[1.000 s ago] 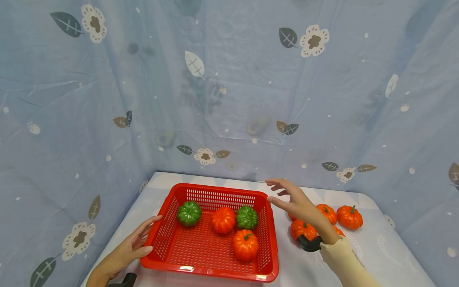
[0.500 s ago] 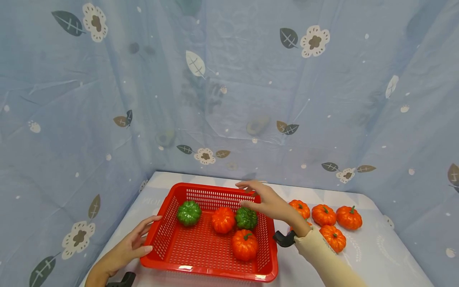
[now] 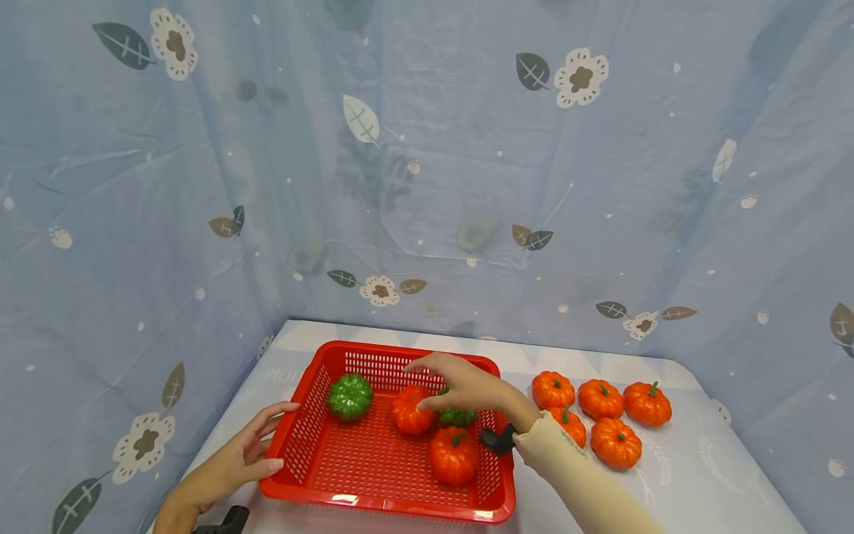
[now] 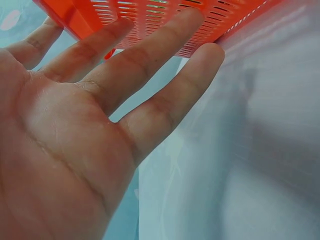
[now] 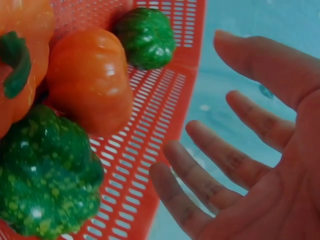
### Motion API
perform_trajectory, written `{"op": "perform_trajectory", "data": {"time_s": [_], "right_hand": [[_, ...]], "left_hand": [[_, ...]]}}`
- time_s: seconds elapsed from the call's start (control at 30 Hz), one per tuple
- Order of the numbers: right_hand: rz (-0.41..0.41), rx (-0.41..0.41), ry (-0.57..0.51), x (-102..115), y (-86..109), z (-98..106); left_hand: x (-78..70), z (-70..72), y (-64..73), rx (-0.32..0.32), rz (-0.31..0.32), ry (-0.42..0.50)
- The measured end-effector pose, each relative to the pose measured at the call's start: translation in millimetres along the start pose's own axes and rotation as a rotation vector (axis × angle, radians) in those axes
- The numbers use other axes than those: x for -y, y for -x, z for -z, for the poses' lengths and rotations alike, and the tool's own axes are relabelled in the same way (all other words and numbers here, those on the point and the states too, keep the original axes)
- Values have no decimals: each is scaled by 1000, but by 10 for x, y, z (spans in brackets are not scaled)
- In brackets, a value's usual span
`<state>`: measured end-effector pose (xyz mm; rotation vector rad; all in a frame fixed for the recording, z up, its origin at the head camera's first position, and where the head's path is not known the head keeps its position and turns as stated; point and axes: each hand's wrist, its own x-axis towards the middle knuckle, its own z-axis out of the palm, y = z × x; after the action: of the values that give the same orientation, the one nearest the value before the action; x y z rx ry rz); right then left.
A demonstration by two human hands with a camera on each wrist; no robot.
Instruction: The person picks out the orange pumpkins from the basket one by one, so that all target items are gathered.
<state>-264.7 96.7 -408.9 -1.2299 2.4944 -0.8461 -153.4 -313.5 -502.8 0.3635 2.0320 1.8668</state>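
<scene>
A red perforated basket (image 3: 387, 506) holds several small toy pumpkins. A plain green pumpkin (image 3: 350, 397) lies at its left. To the right are a stemless orange pumpkin (image 3: 405, 415), a speckled green pumpkin (image 3: 457, 420) partly behind my hand, and an orange pumpkin with a green stem (image 3: 454, 457). Above these, my right hand (image 3: 467, 382) hovers with fingers spread and nothing in it. My left hand (image 3: 233, 457) is at the basket's left side; in the left wrist view its extended fingers (image 4: 150, 117) lie against the outer wall or very near it.
Right of the basket, several orange pumpkins (image 3: 617, 443) are grouped on the white-covered table (image 3: 707, 475). Blue patterned cloth (image 3: 427, 185) walls off the back and both sides. Each wrist carries a black strap or mount (image 3: 498, 439).
My right hand has moved left, from beside the basket's right rim to over its inside, uncovering the loose orange pumpkins. The left hand and the basket stay where they were.
</scene>
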Motion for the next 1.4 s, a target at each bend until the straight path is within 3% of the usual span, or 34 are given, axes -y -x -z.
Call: {"op": "perform_trajectory", "data": {"time_s": [0.33,0.53,0.77,1.0,1.1,1.4], "right_hand": [[-92,134,185,10,-220,-237],[-154,126,308,33,-297,-372],[-179,94,293,-13,-355,-409],[-72,170,286,6,-391,-380],[-44,160,316,41,-404,-373],[-183,115,421,91,-404,-436]], "left_hand": [[-18,17,1,26,-26,-13],[-25,2,11,25,-15,-10],[-12,-1,6,17,-12,-4],[-8,-3,3,7,-8,0],[-7,-10,7,3,-7,0],[2,-9,7,-3,-10,-6]]}}
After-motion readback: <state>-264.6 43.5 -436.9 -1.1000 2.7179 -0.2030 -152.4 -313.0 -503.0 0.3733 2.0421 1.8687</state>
